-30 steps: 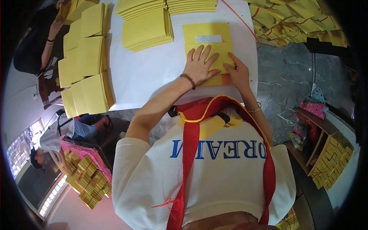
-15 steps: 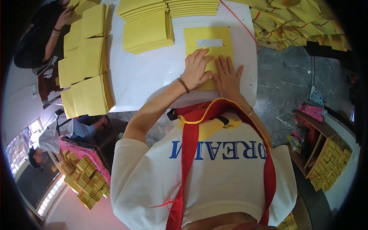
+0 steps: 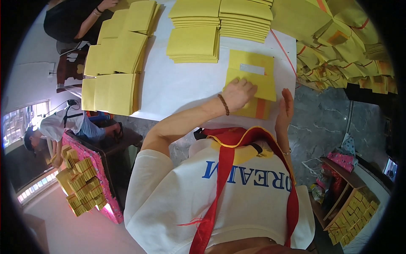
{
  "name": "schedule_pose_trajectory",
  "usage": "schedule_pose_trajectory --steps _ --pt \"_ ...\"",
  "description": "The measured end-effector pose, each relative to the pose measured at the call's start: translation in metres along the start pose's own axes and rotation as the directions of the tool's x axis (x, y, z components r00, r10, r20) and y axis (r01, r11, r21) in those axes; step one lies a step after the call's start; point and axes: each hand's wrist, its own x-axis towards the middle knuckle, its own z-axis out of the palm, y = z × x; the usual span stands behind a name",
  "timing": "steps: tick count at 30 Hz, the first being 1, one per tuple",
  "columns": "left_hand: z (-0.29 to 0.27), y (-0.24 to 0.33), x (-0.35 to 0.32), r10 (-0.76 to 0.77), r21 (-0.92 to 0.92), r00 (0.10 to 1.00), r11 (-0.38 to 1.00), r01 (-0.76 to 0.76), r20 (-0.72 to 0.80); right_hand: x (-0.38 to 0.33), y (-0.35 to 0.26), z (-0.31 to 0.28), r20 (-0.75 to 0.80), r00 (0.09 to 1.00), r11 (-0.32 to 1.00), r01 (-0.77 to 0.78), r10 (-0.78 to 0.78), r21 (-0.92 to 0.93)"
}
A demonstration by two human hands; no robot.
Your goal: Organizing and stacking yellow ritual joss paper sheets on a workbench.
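A yellow sheet of joss paper with a silver patch lies near the table's right edge. Its near part, or a sheet on top of it, is raised as a yellow flap, and an orange band shows on the paper beneath. My left hand, a beaded bracelet at its wrist, has its fingers curled closed on the flap's left side. Just right of the paper, my right hand is held edge-on, fingers stretched out and holding nothing.
Neat yellow stacks stand at the table's far side, and more yellow piles line its left. Tied yellow bundles are heaped at the far right. A co-worker's arm reaches in at the far left; another person works beside bundles behind.
Both hands lay flat on the paper earlier. My left hand has curled onto the raised flap, and my right hand has come off to the right side. The whole view has shifted a little.
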Motion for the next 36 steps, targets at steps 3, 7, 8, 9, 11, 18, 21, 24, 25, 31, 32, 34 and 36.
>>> schedule_pose_trajectory --steps 3,7,8,9,11,18,21,24,25,31,32,34,36 --pt "-0.059 -0.019 0.0 0.03 0.1 0.946 0.995 0.002 -0.321 -0.005 0.0 -0.004 -0.094 0.986 0.991 -0.134 0.136 0.028" --pt "-0.106 -0.091 -0.019 -0.023 0.327 0.928 0.932 0.154 -0.373 -0.011 0.022 -0.01 -0.07 0.986 0.987 -0.149 0.153 0.056" --pt "-0.102 -0.118 -0.029 -0.062 0.35 0.933 0.916 0.195 -0.356 -0.01 0.022 -0.008 -0.066 0.987 0.989 -0.148 0.149 0.026" --pt "-0.094 -0.142 -0.039 -0.103 0.374 0.936 0.898 0.234 -0.338 -0.011 0.022 -0.005 -0.063 0.987 0.989 -0.147 0.147 -0.003" --pt "-0.077 -0.173 -0.052 -0.114 0.399 0.942 0.885 0.24 -0.314 -0.01 0.02 -0.001 -0.046 0.985 0.985 -0.167 0.165 -0.046" --pt "-0.063 -0.184 -0.051 -0.209 0.392 0.949 0.873 0.29 -0.236 -0.011 0.029 -0.008 0.003 0.992 0.972 -0.124 0.127 -0.198" --pt "-0.055 -0.178 -0.052 -0.27 0.345 0.942 0.88 0.325 -0.199 -0.012 0.035 -0.005 -0.006 0.991 0.977 -0.133 0.134 -0.169" --pt "-0.039 -0.172 -0.06 -0.306 0.361 0.929 0.859 0.363 -0.207 -0.012 0.036 -0.003 0.004 0.996 0.972 -0.086 0.089 -0.22" --pt "-0.038 -0.175 -0.061 -0.304 0.361 0.931 0.86 0.36 -0.202 -0.011 0.035 -0.002 0.0 0.996 0.972 -0.09 0.093 -0.218" --pt "-0.054 -0.18 -0.058 -0.377 0.244 0.926 0.896 0.371 -0.023 -0.011 0.03 -0.002 0.017 0.996 0.955 -0.085 0.093 -0.284" --pt "-0.054 -0.174 -0.059 -0.346 0.273 0.937 0.898 0.344 -0.044 -0.01 0.03 -0.002 0.024 0.997 0.949 -0.066 0.078 -0.309" --pt "-0.053 -0.172 -0.061 -0.314 0.303 0.947 0.898 0.319 -0.066 -0.009 0.029 -0.002 0.034 0.997 0.942 -0.047 0.062 -0.333" --pt "-0.054 -0.179 -0.061 -0.369 0.183 0.928 0.91 0.372 -0.05 -0.009 0.025 0.001 -0.002 0.999 0.96 -0.039 0.04 -0.278"
